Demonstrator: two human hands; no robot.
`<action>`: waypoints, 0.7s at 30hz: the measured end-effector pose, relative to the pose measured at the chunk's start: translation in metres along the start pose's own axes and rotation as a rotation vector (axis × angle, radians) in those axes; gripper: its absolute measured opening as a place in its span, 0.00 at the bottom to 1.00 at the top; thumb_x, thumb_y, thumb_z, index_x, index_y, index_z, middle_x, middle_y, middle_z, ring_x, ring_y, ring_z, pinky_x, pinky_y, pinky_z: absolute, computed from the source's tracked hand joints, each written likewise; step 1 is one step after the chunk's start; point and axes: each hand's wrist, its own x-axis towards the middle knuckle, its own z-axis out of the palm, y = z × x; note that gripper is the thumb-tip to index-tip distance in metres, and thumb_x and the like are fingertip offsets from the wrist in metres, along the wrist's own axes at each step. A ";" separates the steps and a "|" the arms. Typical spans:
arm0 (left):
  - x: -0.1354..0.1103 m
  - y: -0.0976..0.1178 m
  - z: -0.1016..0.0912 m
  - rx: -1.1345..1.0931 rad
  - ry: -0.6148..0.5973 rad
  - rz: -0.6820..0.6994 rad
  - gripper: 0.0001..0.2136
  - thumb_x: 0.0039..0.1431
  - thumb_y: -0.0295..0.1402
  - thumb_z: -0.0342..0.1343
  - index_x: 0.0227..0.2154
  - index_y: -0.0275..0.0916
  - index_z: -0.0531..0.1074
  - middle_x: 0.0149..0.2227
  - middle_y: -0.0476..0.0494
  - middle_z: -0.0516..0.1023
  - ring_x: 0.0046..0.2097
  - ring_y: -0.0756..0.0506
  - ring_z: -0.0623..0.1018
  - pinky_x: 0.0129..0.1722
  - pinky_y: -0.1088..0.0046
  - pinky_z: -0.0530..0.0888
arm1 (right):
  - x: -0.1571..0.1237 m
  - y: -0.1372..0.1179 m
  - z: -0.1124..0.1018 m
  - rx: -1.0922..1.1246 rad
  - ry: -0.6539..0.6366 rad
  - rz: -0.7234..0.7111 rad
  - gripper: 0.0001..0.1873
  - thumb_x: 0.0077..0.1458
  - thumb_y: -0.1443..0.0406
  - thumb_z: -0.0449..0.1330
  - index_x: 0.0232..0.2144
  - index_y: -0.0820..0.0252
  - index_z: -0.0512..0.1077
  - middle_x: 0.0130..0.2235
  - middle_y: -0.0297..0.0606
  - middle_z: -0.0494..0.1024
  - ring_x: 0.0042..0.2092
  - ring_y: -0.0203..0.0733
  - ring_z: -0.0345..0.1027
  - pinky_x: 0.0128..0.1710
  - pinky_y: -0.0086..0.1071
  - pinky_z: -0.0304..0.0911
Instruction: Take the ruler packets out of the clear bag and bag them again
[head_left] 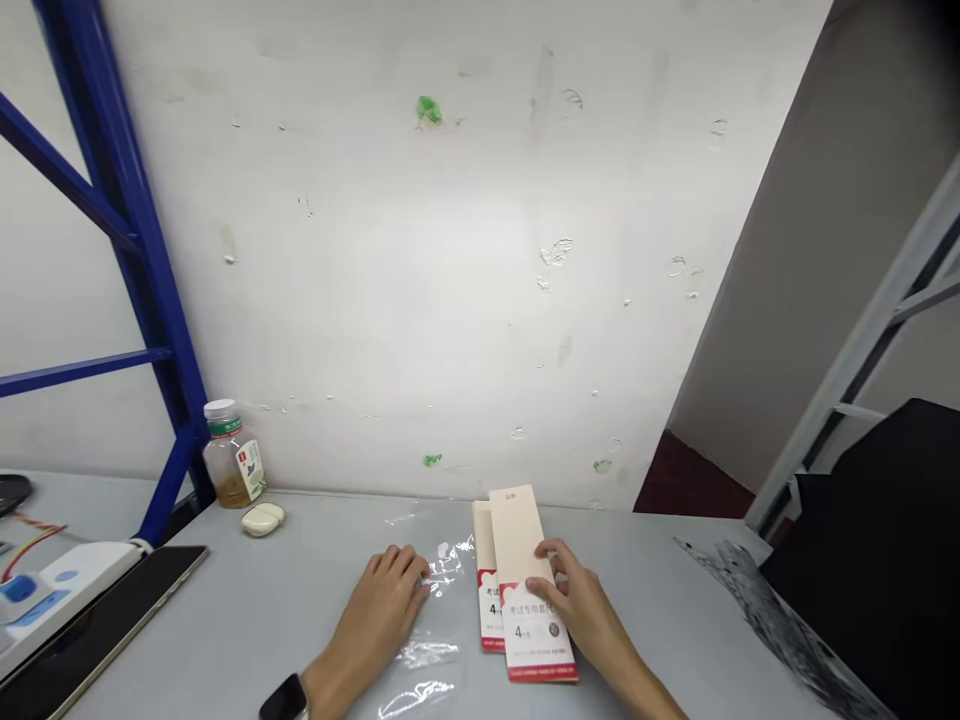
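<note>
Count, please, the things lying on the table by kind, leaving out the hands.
Card packs: 2
Clear wrap: 1
Bottle: 1
Cream case: 1
Tablet: 1
Power strip: 1
Total: 7

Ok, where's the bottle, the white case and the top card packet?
bottle (225, 470): head view, on its clear body.
white case (262, 519): head view, on its lid.
top card packet (516, 535): head view, on its beige upper half.
</note>
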 end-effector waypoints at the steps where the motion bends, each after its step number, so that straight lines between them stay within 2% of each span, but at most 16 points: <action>1: 0.000 0.001 0.000 -0.006 0.004 -0.005 0.12 0.68 0.37 0.42 0.35 0.45 0.70 0.38 0.46 0.75 0.40 0.41 0.74 0.41 0.62 0.70 | 0.000 0.001 0.000 0.047 -0.006 0.002 0.20 0.54 0.54 0.57 0.48 0.47 0.61 0.32 0.29 0.73 0.29 0.40 0.69 0.25 0.30 0.59; 3: 0.001 0.002 -0.002 -0.022 0.010 -0.018 0.12 0.68 0.36 0.41 0.35 0.45 0.70 0.38 0.47 0.75 0.40 0.41 0.74 0.40 0.62 0.71 | 0.001 0.001 0.000 0.159 -0.035 0.015 0.34 0.54 0.51 0.57 0.59 0.46 0.50 0.36 0.31 0.75 0.27 0.40 0.70 0.21 0.30 0.58; 5: 0.001 0.004 -0.002 -0.055 0.013 -0.029 0.13 0.69 0.35 0.40 0.36 0.44 0.69 0.38 0.46 0.75 0.40 0.42 0.74 0.40 0.61 0.72 | 0.001 0.001 0.001 0.282 -0.072 0.022 0.45 0.52 0.49 0.60 0.64 0.47 0.41 0.36 0.32 0.73 0.24 0.37 0.67 0.16 0.28 0.56; 7: 0.001 0.005 -0.002 -0.121 0.027 -0.037 0.13 0.69 0.35 0.38 0.36 0.44 0.68 0.40 0.45 0.75 0.41 0.42 0.75 0.41 0.61 0.73 | 0.003 0.001 0.001 0.373 -0.092 0.016 0.51 0.48 0.49 0.63 0.65 0.49 0.40 0.32 0.29 0.69 0.23 0.36 0.64 0.14 0.28 0.57; 11: -0.001 0.004 0.000 -0.245 0.049 -0.019 0.12 0.70 0.37 0.38 0.39 0.45 0.67 0.46 0.44 0.74 0.49 0.42 0.74 0.48 0.60 0.73 | 0.003 -0.003 0.001 0.498 -0.130 0.038 0.47 0.47 0.49 0.66 0.63 0.53 0.50 0.23 0.23 0.64 0.18 0.33 0.58 0.14 0.29 0.61; 14: -0.003 0.004 0.002 -0.272 0.045 -0.004 0.12 0.70 0.38 0.38 0.41 0.45 0.67 0.50 0.44 0.73 0.52 0.43 0.73 0.52 0.60 0.73 | -0.001 -0.006 -0.001 0.505 -0.246 0.076 0.44 0.49 0.49 0.64 0.62 0.60 0.55 0.17 0.20 0.61 0.15 0.32 0.56 0.14 0.29 0.59; 18: -0.004 0.003 0.002 -0.274 0.025 -0.008 0.13 0.70 0.37 0.37 0.42 0.45 0.68 0.52 0.46 0.72 0.53 0.43 0.73 0.60 0.55 0.67 | -0.007 -0.008 0.000 0.491 -0.436 0.119 0.44 0.49 0.52 0.66 0.63 0.62 0.57 0.17 0.22 0.67 0.17 0.32 0.61 0.18 0.28 0.60; 21: -0.004 0.002 0.004 -0.264 0.001 0.002 0.13 0.70 0.38 0.37 0.42 0.46 0.67 0.53 0.46 0.72 0.54 0.42 0.73 0.64 0.50 0.59 | -0.008 -0.009 0.002 0.503 -0.454 0.112 0.43 0.48 0.52 0.66 0.63 0.60 0.58 0.18 0.22 0.68 0.17 0.31 0.60 0.20 0.28 0.59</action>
